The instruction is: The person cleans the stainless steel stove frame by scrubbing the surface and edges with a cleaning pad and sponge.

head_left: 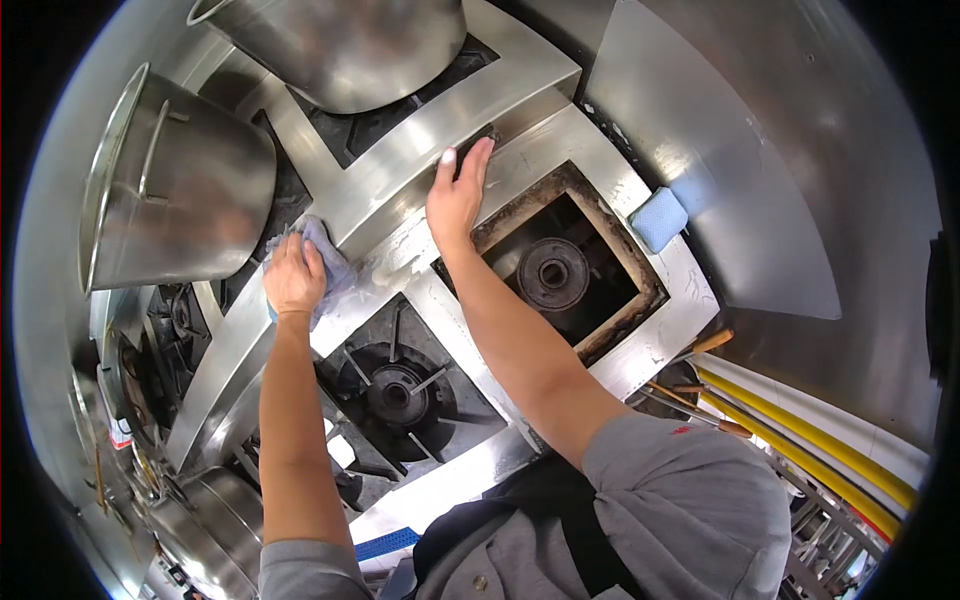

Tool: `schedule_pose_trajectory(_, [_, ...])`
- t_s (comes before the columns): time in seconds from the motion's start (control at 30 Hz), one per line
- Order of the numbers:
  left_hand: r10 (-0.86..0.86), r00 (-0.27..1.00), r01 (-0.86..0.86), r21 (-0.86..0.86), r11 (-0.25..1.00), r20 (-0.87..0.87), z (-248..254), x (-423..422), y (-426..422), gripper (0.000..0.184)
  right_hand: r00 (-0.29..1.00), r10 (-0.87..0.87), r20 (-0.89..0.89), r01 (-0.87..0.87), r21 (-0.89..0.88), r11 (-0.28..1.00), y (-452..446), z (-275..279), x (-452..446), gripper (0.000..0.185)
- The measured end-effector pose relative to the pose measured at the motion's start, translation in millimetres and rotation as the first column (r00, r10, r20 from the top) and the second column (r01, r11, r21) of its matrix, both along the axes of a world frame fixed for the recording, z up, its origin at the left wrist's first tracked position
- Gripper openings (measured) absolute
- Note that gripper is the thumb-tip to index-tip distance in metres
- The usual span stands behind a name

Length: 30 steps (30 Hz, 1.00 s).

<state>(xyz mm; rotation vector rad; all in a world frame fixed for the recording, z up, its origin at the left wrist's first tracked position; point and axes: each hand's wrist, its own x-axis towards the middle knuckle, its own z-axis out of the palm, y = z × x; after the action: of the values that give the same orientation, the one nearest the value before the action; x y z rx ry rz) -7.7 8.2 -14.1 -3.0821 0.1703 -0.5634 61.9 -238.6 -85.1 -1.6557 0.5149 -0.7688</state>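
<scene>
My left hand (295, 275) presses a bunched grey-blue cloth (335, 262) onto the steel ledge of the stove, beside the large pot on the left. My right hand (459, 195) reaches to the raised steel edge (400, 185) behind the front burners. Its thumb and fingers are apart, and a small dark thing shows at the fingertips, too unclear to name. Below my right hand lies the uncovered square burner opening (553, 274) with a rusty rim. A burner with a grate (397, 393) sits between my forearms.
Two large steel pots (190, 185) (350, 45) stand on the raised back burners. A light blue sponge (659, 219) rests at the stove's right edge, by a steel side panel (730, 170). Yellow pipes (820, 425) and wooden handles (713, 341) are at the lower right.
</scene>
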Motion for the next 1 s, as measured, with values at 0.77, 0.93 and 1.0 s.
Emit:
schedule_pose_trajectory(0.77, [-0.05, 0.998, 0.05, -0.007, 0.999, 0.045, 0, 1, -1, 0.023, 1.0, 0.012, 0.025, -0.018, 0.274, 0.962, -71, 17, 77, 0.089])
schedule_pose_trajectory(0.93, [-0.039, 0.999, 0.039, 0.002, 0.999, 0.005, 1, 0, 0, 0.023, 0.999, 0.051, -0.014, -0.047, 0.227, 0.973, -44, -2, 31, 0.075])
schedule_pose_trajectory(1.0, [-0.049, 0.998, 0.049, 0.001, 0.999, 0.024, 1, 0, 1, 0.023, 0.988, 0.07, 0.138, -0.135, 0.549, 0.825, -53, -8, 10, 0.052])
